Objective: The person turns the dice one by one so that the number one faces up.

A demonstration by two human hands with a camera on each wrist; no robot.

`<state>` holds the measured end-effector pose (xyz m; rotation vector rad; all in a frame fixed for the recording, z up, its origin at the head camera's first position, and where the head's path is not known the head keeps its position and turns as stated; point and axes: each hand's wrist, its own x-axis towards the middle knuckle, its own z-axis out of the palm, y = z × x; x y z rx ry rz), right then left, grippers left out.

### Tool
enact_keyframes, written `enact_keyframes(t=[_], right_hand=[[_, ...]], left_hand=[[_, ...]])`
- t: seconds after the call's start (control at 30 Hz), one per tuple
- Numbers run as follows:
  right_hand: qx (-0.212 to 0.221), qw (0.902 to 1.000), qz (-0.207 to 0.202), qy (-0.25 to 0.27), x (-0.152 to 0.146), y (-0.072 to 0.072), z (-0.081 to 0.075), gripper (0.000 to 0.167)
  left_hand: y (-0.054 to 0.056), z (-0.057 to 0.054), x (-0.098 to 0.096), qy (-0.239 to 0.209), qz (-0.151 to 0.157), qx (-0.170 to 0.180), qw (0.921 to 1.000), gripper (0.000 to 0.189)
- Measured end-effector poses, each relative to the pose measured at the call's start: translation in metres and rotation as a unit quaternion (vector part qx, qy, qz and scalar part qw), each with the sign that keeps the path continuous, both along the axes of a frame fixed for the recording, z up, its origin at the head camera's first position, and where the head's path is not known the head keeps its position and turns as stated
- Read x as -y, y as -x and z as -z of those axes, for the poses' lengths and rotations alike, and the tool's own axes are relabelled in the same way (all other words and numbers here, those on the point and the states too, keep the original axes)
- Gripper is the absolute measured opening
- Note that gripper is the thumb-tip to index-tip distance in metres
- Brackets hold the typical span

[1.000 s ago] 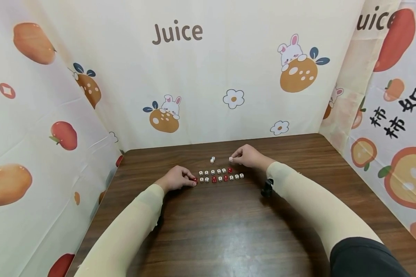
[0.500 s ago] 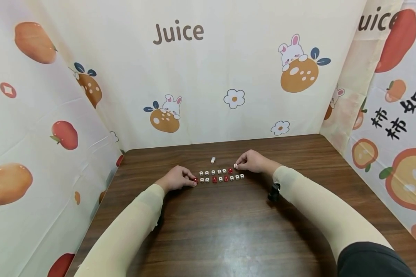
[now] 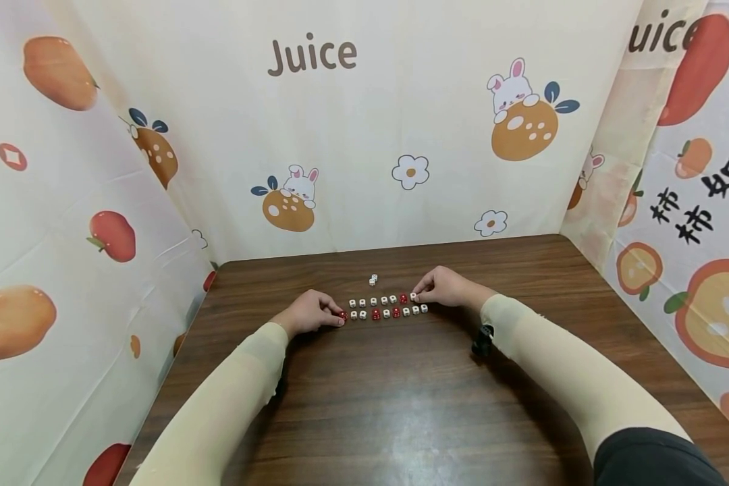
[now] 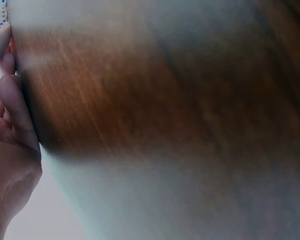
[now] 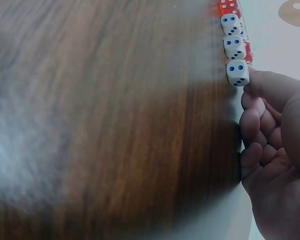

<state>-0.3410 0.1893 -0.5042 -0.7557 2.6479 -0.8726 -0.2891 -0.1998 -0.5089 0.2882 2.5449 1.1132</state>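
Observation:
Two rows of small dice lie across the table. At the left end of the front row, my left hand (image 3: 306, 312) holds a red die (image 3: 343, 315) between thumb and finger. My right hand (image 3: 446, 287) pinches a white die (image 3: 413, 297) at the right end of the back row, beside a red die in that row. The nearest front-row die is a white one (image 3: 424, 308); the right wrist view shows this row's end die (image 5: 238, 73) just left of my thumb. In the left wrist view, my left hand (image 4: 15, 125) is at the edge and its die is mostly hidden.
Two white dice (image 3: 373, 280) sit close together behind the rows. The brown wooden table (image 3: 364, 405) meets a printed curtain (image 3: 364, 202) at the back, with more printed cloth at both sides. A black device (image 3: 482, 339) is strapped under my right wrist.
My right hand has brought the white die toward me and slightly right, from behind the rows to the back row's right end. My left hand has stayed at the red die.

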Motion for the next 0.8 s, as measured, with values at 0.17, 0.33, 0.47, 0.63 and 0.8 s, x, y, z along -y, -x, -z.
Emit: enact_keyframes(t=[0.17, 0.33, 0.47, 0.63, 0.8], right_hand=[[0.000, 1.0000, -0.003, -0.002, 0.0001, -0.0022, -0.0004, 0.014], [0.003, 1.0000, -0.003, 0.004, -0.0003, -0.0031, 0.0004, 0.013], [0.004, 1.0000, -0.004, 0.007, -0.0009, -0.0026, 0.0011, 0.013], [-0.003, 1.0000, -0.004, 0.007, -0.0016, -0.0016, 0.0013, 0.015], [-0.004, 0.9999, -0.002, 0.012, -0.0016, -0.0021, 0.0017, 0.015]], left_hand=[[0.0011, 0.0006, 0.0003, -0.002, 0.000, 0.001, 1.0000, 0.013], [0.0012, 0.0001, 0.0001, -0.003, -0.001, 0.004, 1.0000, 0.013], [0.0012, -0.0001, 0.0000, -0.004, -0.001, 0.003, 1.0000, 0.013], [0.0003, -0.0009, 0.0000, -0.007, 0.000, 0.003, 1.0000, 0.013], [-0.0017, -0.0019, 0.0009, -0.009, 0.000, 0.002, 1.0000, 0.013]])
